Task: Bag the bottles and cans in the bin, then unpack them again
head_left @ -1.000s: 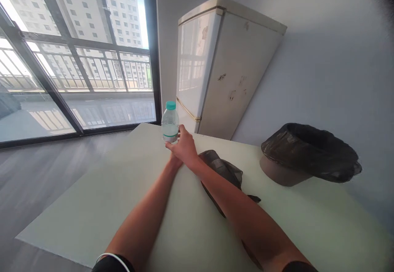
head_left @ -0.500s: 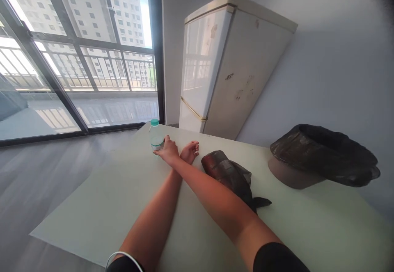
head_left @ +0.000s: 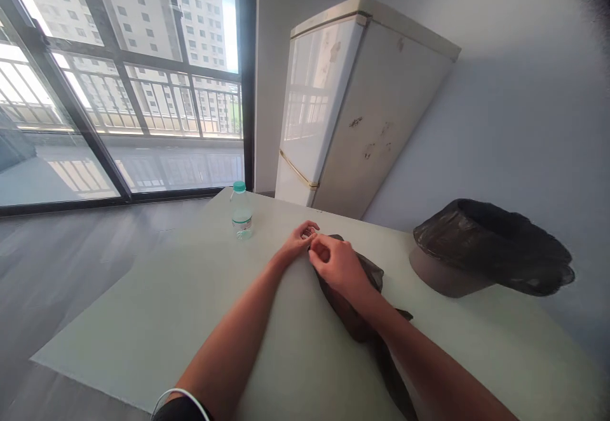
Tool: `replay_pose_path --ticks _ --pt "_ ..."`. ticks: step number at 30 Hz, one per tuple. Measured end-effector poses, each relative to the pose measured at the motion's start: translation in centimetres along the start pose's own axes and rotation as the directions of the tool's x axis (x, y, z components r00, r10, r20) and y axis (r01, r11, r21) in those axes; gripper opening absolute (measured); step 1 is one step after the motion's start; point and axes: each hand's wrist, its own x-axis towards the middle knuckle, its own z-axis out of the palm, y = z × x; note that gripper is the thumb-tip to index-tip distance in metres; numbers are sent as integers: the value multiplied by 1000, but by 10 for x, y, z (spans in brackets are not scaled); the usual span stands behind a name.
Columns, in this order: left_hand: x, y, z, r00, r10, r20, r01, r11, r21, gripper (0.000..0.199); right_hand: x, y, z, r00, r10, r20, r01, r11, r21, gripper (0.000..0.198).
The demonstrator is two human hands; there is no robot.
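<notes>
A dark, crumpled plastic bag [head_left: 350, 319] lies on the pale table, partly hidden under my right hand and forearm. My right hand [head_left: 336, 262] is closed in a pinch at the far left end of this bag, thumb and forefinger forming a ring. Just left of it, my left hand [head_left: 302, 238] has loosely curled fingers with a gap inside and nothing visible in them. The two hands nearly meet at the fingertips. A clear plastic bottle [head_left: 242, 214] with a green cap stands upright to the left, apart from both hands.
At the right of the table [head_left: 143, 319] stands a bin [head_left: 438, 275] with a black liner folded over its rim. Behind the table is a worn white fridge [head_left: 376, 110] beside the wall. Sliding glass doors [head_left: 181, 160] are at the left.
My right hand has let go of the bottle and moved right to the plastic bag. The bottle stays standing. My forearms, crossed before, are now uncrossed; my left hand has shifted slightly right.
</notes>
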Motion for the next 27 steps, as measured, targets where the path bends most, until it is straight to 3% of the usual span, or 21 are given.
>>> replay_pose_path --ticks 3,5,9,13,18,22,24,27 --pt "-2 5 4 991 10 133 -26 993 119 46 -29 69 -58 981 193 -21 -194 981 -26 15" --pt "-3 7 5 981 -3 195 -33 983 182 45 -53 117 -86 949 312 44 -312 950 -21 21" --pt "-1 6 9 982 1 190 -54 961 271 40 -107 177 -101 882 402 247 -426 903 52 31" --pt "2 3 17 993 78 84 -104 926 363 26 -126 182 -82 873 355 333 -434 879 200 50" --pt "-8 5 35 983 184 15 -170 873 457 13 -98 165 -49 913 217 346 -349 855 385 19" --pt "-28 12 62 971 238 -37 -186 841 508 9 -81 159 -20 948 254 194 -319 759 568 28" --pt "-41 16 76 964 260 53 -242 779 579 11 -81 160 -9 949 295 115 -297 705 644 35" --pt "-61 22 88 908 274 318 -420 593 688 15 -86 164 -4 944 318 91 -282 629 725 42"
